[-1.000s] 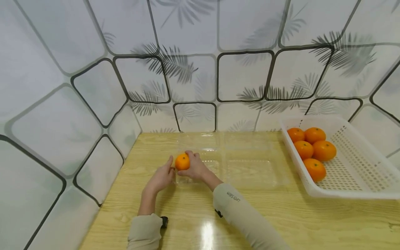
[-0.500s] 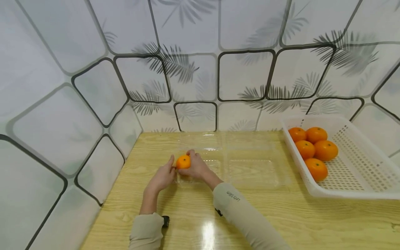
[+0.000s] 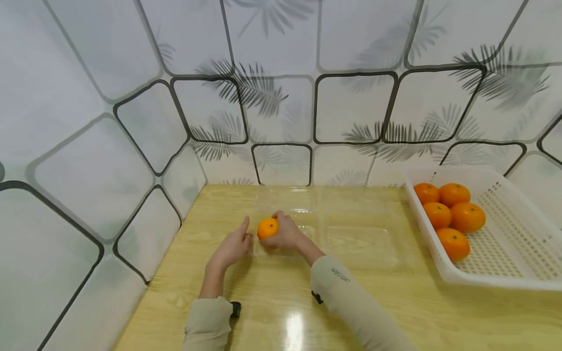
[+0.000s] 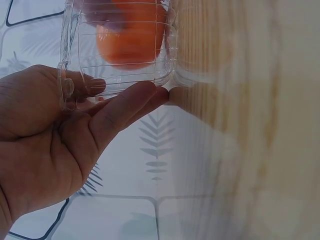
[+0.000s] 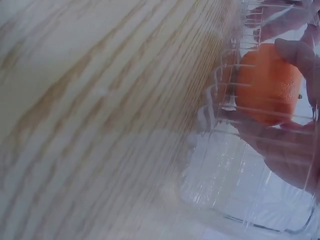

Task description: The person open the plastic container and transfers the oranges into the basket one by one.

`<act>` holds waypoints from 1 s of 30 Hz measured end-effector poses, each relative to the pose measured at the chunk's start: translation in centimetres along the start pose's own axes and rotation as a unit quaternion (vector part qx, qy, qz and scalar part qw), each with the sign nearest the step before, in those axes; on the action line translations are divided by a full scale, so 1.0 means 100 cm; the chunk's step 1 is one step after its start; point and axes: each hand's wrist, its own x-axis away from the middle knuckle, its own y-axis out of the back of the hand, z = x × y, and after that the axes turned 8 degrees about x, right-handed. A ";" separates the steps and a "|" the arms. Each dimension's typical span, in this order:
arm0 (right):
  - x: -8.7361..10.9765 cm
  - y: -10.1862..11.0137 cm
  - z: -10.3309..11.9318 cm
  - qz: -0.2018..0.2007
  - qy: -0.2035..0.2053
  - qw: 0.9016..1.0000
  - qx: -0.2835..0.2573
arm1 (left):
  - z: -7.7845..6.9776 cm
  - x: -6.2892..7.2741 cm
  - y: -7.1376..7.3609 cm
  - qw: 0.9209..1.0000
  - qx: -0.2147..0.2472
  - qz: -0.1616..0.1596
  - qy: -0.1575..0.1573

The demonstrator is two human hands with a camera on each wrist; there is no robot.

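My right hand (image 3: 285,233) grips a mandarin (image 3: 268,228) between thumb and fingers, inside the left part of a clear plastic clamshell box (image 3: 364,243). Through the ribbed wall in the right wrist view, the fingers curl around the mandarin (image 5: 267,85). My left hand (image 3: 232,245) is at the box's left end. In the left wrist view, its thumb lies over the rim and the fingers are against the outer lower edge of the box (image 4: 120,82), holding it there.
To the right, a white perforated basket (image 3: 518,253) holds several mandarins (image 3: 468,217) along its left side. Behind the clamshell box rises a patterned wall (image 3: 281,117). Its panels also border the wooden table (image 3: 263,302) on the left.
The head view has turned a little left, so everything sits further right in it. The gap between my left fingers and the mandarin has widened slightly. My right hand still grips the mandarin.
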 end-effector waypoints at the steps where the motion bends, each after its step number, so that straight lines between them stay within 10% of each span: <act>1: 0.001 0.000 -0.001 0.002 -0.004 1.000 -0.003 | 0.000 0.000 -0.001 1.000 0.003 0.004 0.004; 13: 0.008 0.011 -0.009 -0.029 0.000 0.999 0.024 | -0.006 -0.003 -0.008 1.000 0.013 0.009 0.001; 30: 0.027 0.119 -0.025 -0.114 0.017 0.993 0.016 | -0.004 0.002 -0.005 1.000 0.017 0.009 0.024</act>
